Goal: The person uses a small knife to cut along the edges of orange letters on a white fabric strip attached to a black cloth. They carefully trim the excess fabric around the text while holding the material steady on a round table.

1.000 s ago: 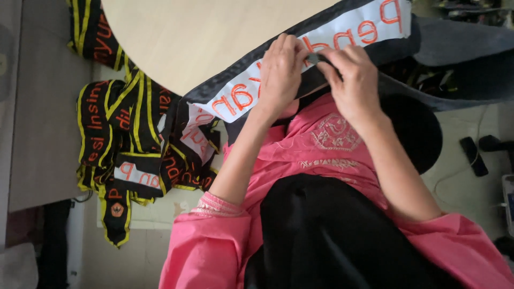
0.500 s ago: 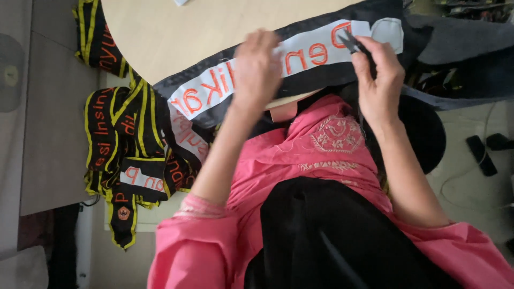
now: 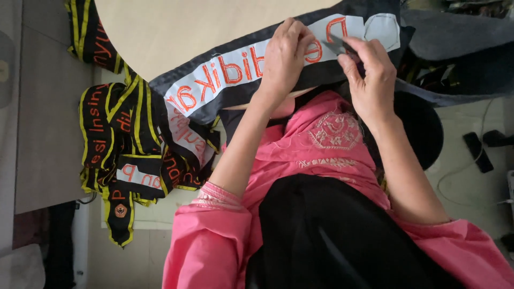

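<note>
Left hand point(image 3: 286, 56) lies knuckles up w/ fingers curled, pressing down on the black sash point(image 3: 235, 80) over its white strip w/ orange letters, at the edge of the tan table point(image 3: 176, 32). Right hand point(image 3: 369, 75) pinches a small dark bit at the strip, near its white badge patch point(image 3: 383, 29); can't tell what. More black-yellow sashes point(image 3: 123, 144) hang in a heap off the table's left side.

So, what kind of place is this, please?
Probably a small sewing or embroidery workshop, perhaps at home: a black sash with stitched orange letters lies on a beige worktable, and a pile of finished black-and-yellow sashes hangs beside it.
</note>
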